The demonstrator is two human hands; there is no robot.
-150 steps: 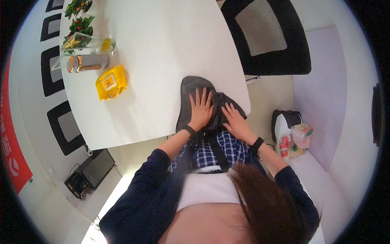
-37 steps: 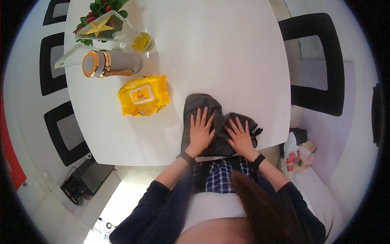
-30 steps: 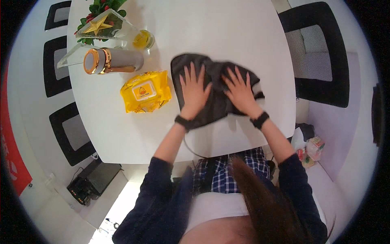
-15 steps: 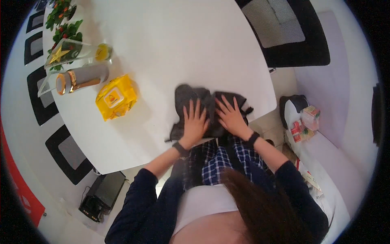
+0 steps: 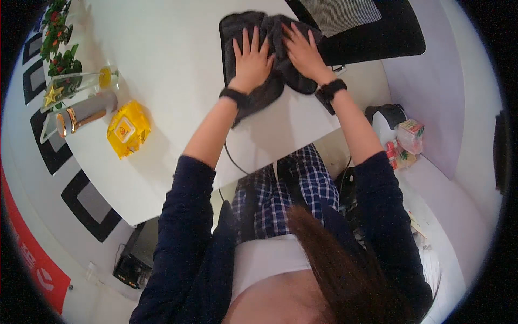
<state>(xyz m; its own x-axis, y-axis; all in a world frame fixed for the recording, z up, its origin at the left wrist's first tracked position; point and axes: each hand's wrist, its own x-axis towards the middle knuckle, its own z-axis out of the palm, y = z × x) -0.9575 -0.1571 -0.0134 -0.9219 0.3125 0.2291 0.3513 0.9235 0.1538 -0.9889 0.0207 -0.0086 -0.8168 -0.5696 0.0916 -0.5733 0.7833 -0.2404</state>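
A crumpled dark grey cloth (image 5: pixel 272 89) lies on the white table (image 5: pixel 167 48), close to the far right edge. My left hand (image 5: pixel 251 67) is pressed flat on the cloth's left part with fingers spread. Just to its right, my right hand (image 5: pixel 306 58) also lies flat on the cloth, fingers stretched out. Both arms reach well forward. The palms cover part of the cloth, and its folds bunch up between the hands.
On the table's left are a yellow wipes pack (image 5: pixel 129 128), a grey and gold flask (image 5: pixel 86 112), a clear stand with a gold star (image 5: pixel 52 96) and potted plants (image 5: pixel 66 67). A black mesh chair (image 5: pixel 372 32) meets the right edge. A thin black cable (image 5: pixel 233 160) hangs at the near edge.
Both hands have slid the cloth forward, away from me, from the near edge toward the far right edge. My arms are now more stretched out, and a cable shows at the near edge.
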